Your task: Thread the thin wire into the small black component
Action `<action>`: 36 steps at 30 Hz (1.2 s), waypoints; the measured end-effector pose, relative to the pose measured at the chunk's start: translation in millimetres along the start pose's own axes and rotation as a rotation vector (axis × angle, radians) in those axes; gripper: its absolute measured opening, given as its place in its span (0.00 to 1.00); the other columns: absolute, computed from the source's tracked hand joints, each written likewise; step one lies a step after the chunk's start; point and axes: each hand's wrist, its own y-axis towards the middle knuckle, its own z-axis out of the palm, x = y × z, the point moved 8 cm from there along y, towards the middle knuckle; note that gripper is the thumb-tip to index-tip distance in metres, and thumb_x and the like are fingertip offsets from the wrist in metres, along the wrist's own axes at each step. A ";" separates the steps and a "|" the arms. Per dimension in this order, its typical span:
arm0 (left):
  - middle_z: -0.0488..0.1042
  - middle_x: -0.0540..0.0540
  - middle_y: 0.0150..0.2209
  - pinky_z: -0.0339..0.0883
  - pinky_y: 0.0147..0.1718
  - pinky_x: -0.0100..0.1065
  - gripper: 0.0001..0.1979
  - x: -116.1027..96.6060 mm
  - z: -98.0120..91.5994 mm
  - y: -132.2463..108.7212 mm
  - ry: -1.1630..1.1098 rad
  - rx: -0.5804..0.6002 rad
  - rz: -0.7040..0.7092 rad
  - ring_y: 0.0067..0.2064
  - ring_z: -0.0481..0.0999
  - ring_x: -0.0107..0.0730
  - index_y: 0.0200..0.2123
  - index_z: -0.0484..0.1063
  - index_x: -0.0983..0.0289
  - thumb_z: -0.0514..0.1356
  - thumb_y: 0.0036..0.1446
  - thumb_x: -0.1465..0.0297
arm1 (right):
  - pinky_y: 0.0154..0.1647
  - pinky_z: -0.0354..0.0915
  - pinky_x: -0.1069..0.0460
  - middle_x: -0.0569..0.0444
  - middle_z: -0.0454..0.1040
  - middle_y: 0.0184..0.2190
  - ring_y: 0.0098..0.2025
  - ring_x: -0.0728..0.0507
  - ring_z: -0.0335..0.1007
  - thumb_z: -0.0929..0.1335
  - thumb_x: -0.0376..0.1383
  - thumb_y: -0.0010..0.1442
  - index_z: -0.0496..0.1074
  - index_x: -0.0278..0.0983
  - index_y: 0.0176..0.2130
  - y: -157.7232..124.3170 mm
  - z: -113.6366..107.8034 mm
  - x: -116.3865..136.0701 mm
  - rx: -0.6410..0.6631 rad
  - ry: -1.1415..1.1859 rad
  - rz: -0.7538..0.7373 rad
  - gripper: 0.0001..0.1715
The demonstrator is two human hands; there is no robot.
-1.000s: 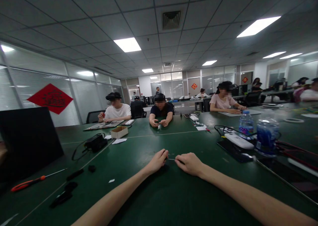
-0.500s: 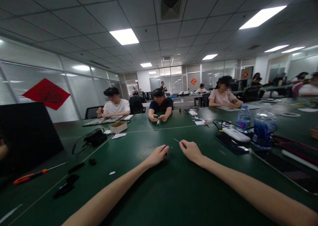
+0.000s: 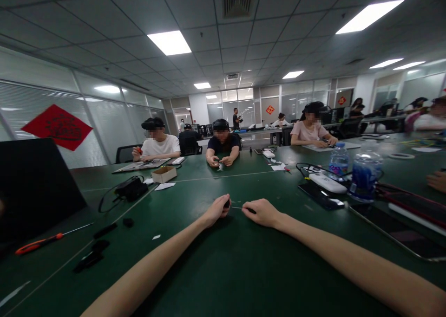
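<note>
Both my arms stretch forward over the green table (image 3: 223, 270). My left hand (image 3: 216, 210) is curled, pinching a small dark part at its fingertips. My right hand (image 3: 261, 212) is closed in a pinch on a thin metal pin-like tool (image 3: 237, 208) whose tip points left and meets the dark part in my left hand. The two hands sit close together just above the table top, near its middle.
An orange-handled screwdriver (image 3: 38, 244) and small black parts (image 3: 91, 257) lie at the left by a black laptop lid (image 3: 35, 187). Two water bottles (image 3: 364, 175), a white device (image 3: 327, 183) and phones lie at the right. Several people sit across the table.
Half a second ago my hands were apart with the thin tool raised in my right hand; now the right hand has brought its tip back to the part in my left hand.
</note>
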 end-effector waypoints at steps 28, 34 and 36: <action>0.54 0.45 0.24 0.48 0.22 0.24 0.23 3.2 0.5 -1.7 0.229 -0.008 0.028 0.23 0.53 0.21 0.35 0.61 0.63 0.45 0.58 0.48 | 0.31 0.58 0.55 0.52 0.75 0.30 0.29 0.48 0.70 0.57 0.41 0.65 0.72 0.39 0.43 0.1 0.2 6.6 0.037 -0.156 -0.040 0.18; 0.54 0.46 0.23 0.48 0.21 0.25 0.23 2.8 1.5 -0.4 0.260 0.008 0.056 0.23 0.53 0.23 0.35 0.61 0.63 0.45 0.57 0.48 | 0.32 0.58 0.55 0.52 0.75 0.30 0.30 0.48 0.70 0.57 0.41 0.65 0.72 0.40 0.43 0.1 -1.2 6.2 0.025 -0.161 -0.040 0.17; 0.54 0.46 0.23 0.48 0.21 0.25 0.23 2.1 2.0 0.0 0.244 0.018 0.055 0.23 0.53 0.23 0.35 0.61 0.63 0.45 0.57 0.48 | 0.32 0.58 0.55 0.52 0.75 0.30 0.31 0.47 0.71 0.57 0.41 0.65 0.72 0.39 0.42 0.2 -0.4 5.8 0.010 -0.144 -0.032 0.17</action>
